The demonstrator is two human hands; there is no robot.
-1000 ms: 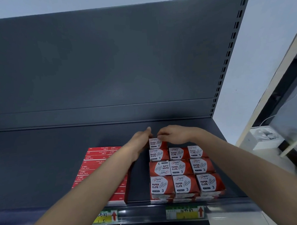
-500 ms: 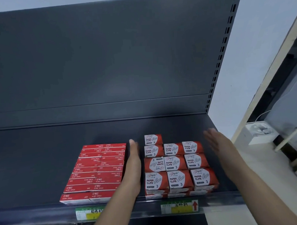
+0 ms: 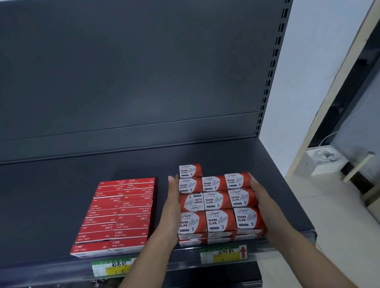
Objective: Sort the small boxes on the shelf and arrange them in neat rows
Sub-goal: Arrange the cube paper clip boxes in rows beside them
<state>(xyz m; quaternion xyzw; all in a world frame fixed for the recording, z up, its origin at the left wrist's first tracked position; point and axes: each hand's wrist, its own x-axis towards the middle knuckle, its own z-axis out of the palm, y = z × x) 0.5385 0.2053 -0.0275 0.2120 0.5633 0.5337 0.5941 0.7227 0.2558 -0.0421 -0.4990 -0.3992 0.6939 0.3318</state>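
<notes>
Staple boxes (image 3: 116, 214), flat and red, fill the left of my feed. They lie in two columns side by side, in overlapping rows from the front lip of the dark shelf (image 3: 46, 204) toward its back. On the front rail below them I read a green-and-yellow price label (image 3: 111, 267), partly covered by the left forearm. Just right of the staples comes a strip of bare shelf, and the left hand (image 3: 172, 207) stands in it on edge. Its fingers are straight and together and its palm lies flat against the left side of the paper clip boxes (image 3: 215, 201); it grasps nothing. Those boxes, red-orange with white panels, form a block three wide and three deep at the front right of the shelf, with at least one more layer showing beneath at the front edge. The left box of the middle row has its print upside down. A single box (image 3: 189, 171) sits behind the block's left column, touching it. The right hand (image 3: 266, 208) mirrors the left, with straight fingers pressed flat along the block's right side and nothing held. Under the block I see a second label (image 3: 224, 253) with a red arrow. Farther right stand the shelf's slotted upright (image 3: 272, 59), a pale wall, and a white boxy object (image 3: 322, 159) on the floor that I cannot identify.
</notes>
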